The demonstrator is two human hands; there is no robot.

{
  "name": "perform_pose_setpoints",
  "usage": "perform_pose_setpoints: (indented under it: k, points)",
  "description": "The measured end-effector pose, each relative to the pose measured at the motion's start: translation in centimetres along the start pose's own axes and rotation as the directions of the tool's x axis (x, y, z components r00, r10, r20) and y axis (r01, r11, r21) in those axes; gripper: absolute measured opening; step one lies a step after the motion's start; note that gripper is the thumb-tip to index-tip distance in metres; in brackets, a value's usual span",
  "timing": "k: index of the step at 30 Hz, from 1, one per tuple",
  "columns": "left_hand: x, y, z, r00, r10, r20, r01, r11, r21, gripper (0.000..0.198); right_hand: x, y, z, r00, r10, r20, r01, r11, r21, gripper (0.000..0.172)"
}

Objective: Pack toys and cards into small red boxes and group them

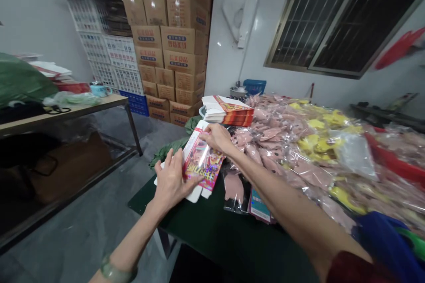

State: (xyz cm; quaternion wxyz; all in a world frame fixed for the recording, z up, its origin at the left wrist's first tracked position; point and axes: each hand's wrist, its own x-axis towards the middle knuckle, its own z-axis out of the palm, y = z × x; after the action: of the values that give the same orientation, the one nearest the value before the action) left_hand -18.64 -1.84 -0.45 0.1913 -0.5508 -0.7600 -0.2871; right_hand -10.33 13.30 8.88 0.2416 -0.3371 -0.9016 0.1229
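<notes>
A printed pink and yellow cardboard box (206,163) with white flaps is tilted over the near left part of the dark green table (206,225). My left hand (171,179) grips its left side, the thumb lying across the printed face and the fingers along the edge. Near its upper end, my right hand (217,138) has its fingers closed on the box. Just right of the box lie a pink pig-shaped item in a clear bag (234,189) and a stack of teal printed cards (260,205).
Flat printed cartons (237,115) are stacked behind the box. Bagged pink and yellow items (282,141) heap across the table's right side, by a red basin (395,159). Brown cartons (186,40) tower at the back wall. Another table (113,99) stands left.
</notes>
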Motion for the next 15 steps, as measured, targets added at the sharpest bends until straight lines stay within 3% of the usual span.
perform_pose_setpoints:
  k: [4,7,9,11,13,15]
  points:
    - [-1.1,3.7,-1.7,0.994,-0.048,-0.097,0.019,0.960,-0.279,0.070,-5.2,-0.6,-4.8,0.994,-0.112,0.018,0.109,0.986,0.130,0.019]
    - [-2.9,7.6,-1.5,0.992,-0.080,-0.097,0.017,0.849,-0.529,0.072,-11.1,-0.4,-7.6,0.974,-0.228,-0.001,0.219,0.938,0.269,0.018]
    - [-4.3,10.2,-1.4,0.998,-0.054,-0.035,0.015,0.729,-0.684,0.066,-14.3,0.2,-9.3,0.964,-0.264,-0.008,0.253,0.913,0.319,0.021]
    - [-5.2,12.7,-1.7,0.997,0.029,0.067,0.037,0.587,-0.809,0.048,-16.6,1.0,-10.6,0.962,-0.270,-0.023,0.261,0.900,0.349,0.024]
    - [-5.7,14.9,-2.1,0.978,0.123,0.169,0.101,0.427,-0.899,0.027,-18.0,2.0,-11.5,0.962,-0.267,-0.061,0.269,0.881,0.390,0.025]
    - [-5.8,16.6,-2.3,0.951,0.171,0.256,0.206,0.263,-0.942,0.018,-19.0,3.1,-12.0,0.955,-0.257,-0.148,0.295,0.881,0.370,0.021]
